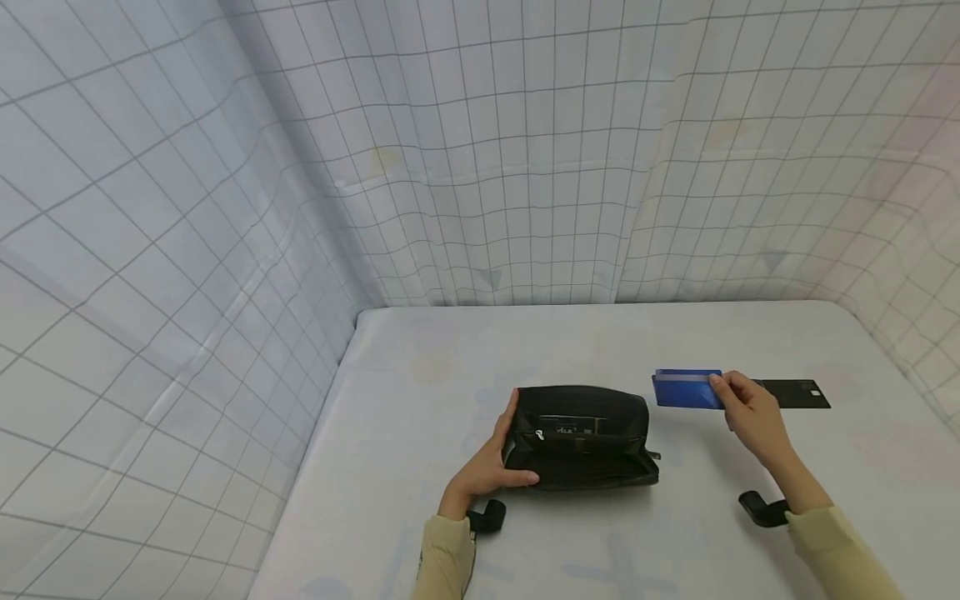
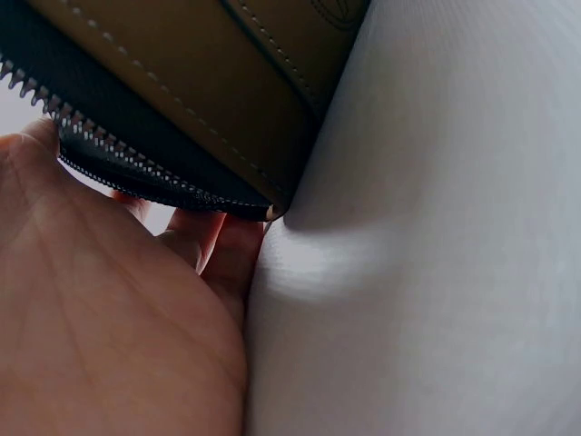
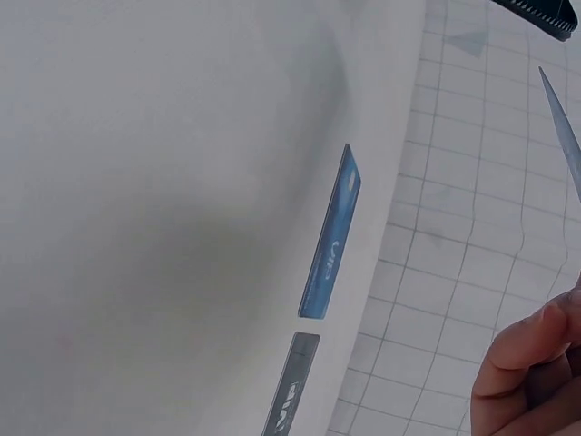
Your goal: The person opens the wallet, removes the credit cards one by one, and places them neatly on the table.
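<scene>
A dark zip-around wallet [image 1: 581, 475] lies opened on the white table, its zipper puller at the upper left of the inside. My left hand [image 1: 487, 467] grips the wallet's left end, thumb at the front edge and fingers along the side. Up close in the left wrist view, the stitched outer cover [image 2: 200, 100] and zipper teeth show above the fingers. To the right of the wallet, my right hand [image 1: 753, 417] pinches a flat blue card-like piece [image 1: 682, 393] between thumb and fingers. In the right wrist view this piece [image 3: 565, 136] appears nearly edge-on.
On the table beyond the right hand lie a blue VIP card [image 3: 331, 236] and a dark VIP card [image 1: 798, 393], end to end. White grid-patterned cloth [image 1: 480, 167] rises behind and beside the table. A black strap-like piece [image 1: 761, 508] sticks out by the right wrist.
</scene>
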### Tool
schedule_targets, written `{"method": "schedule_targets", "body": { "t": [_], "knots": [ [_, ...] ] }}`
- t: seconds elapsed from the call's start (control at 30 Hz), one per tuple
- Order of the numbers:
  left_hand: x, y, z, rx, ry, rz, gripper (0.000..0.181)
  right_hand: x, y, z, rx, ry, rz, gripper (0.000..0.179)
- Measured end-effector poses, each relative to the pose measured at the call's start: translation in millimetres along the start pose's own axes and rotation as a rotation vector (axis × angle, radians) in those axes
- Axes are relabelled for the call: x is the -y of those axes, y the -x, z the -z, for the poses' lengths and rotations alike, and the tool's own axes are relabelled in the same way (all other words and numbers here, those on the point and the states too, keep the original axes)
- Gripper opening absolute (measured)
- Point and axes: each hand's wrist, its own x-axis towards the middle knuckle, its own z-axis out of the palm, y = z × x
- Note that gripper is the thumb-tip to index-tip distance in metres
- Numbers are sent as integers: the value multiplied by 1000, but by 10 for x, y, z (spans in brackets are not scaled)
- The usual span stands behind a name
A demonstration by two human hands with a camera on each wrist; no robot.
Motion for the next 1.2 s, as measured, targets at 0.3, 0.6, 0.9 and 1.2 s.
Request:
{"method": "schedule_targets", "body": {
  "t": [0.3,0.6,0.9,1.2],
  "knots": [
    [6,0,2,-1,-7,-5,115,-134,-1,39,106,66,-71,41],
    [21,1,3,-2,-4,-4,114,-231,-12,19,179,133,-81,43],
    [34,4,3,2,-4,-1,115,-307,-23,5,225,188,-118,46],
    [40,2,-3,-6,5,2,115,-352,-37,-21,259,226,-144,46]
  ]
}}
